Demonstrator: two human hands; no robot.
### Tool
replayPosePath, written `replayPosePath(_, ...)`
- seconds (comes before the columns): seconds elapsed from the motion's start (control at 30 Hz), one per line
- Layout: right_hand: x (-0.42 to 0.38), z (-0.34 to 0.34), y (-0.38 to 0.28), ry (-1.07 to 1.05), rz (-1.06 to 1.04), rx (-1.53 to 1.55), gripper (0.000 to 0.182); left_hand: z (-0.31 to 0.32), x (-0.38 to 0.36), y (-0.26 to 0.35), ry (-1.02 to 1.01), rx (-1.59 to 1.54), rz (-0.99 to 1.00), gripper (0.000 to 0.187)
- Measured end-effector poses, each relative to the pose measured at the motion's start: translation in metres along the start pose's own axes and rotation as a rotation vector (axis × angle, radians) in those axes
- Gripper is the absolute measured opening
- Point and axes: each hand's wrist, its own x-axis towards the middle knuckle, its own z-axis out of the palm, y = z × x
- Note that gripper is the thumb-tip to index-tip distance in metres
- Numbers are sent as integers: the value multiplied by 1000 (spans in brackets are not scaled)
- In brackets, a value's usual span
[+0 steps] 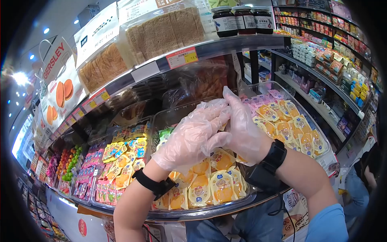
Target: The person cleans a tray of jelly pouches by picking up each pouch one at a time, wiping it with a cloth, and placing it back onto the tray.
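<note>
Both my hands wear clear plastic gloves and meet above a tray [252,197] of yellow-wrapped round cakes [222,187]. My left hand [198,131] has its fingers bent and pressed together against the other hand; whatever they may hold is hidden. Beside it, my right hand [245,127] is raised with its visible fingers stretched out. A bit of yellow shows between the hands, too little to tell if it is held. Black straps circle both wrists.
A shelf edge [147,71] crosses above my hands, bearing sliced bread [165,34] and dark jars [244,22]. Colourful packets [121,155] fill trays on the left. More yellow packets [284,129] lie at right. A person [358,187] is at the far right.
</note>
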Motion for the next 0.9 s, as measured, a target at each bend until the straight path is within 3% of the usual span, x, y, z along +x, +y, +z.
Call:
replayPosePath(0.03, -4, 1, 2, -14, -57, -74, 36, 2, -3, -2, -85, 14, -64, 49)
replayPosePath(0.1, 2, 3, 6, -26, -95, -150, 39, 6, -6, -3, -57, 30, -91, 52)
replayPosePath(0.17, 19, 7, 10, 143, 73, 265, 41, 4, -8, 2, -45, 68, -132, 57)
replayPosePath(0.2, 20, 2, 15, 148, 85, 263, 41, 4, -9, 2, -45, 61, -143, 57)
replayPosePath(0.27, 20, -9, 24, 30, -289, -323, 39, 5, -10, 0, -46, 125, -123, 55)
replayPosePath(0.3, 19, -9, 23, 32, -287, -326, 39, 5, -10, -1, -60, 142, -137, 55)
replayPosePath(0.47, 21, 2, 19, -14, 59, 288, 38, 11, -16, -7, -33, 172, -170, 57)
replayPosePath(0.67, 25, -2, 25, -20, -39, 234, 32, 10, -16, -3, -25, 195, -251, 55)
replayPosePath(0.77, 26, -6, 24, 4, 55, 188, 28, 10, -18, -6, 9, 174, -268, 53)
replayPosePath(0.9, 22, 7, 25, 17, -2, 222, 24, 7, -23, -16, 41, 168, -290, 56)
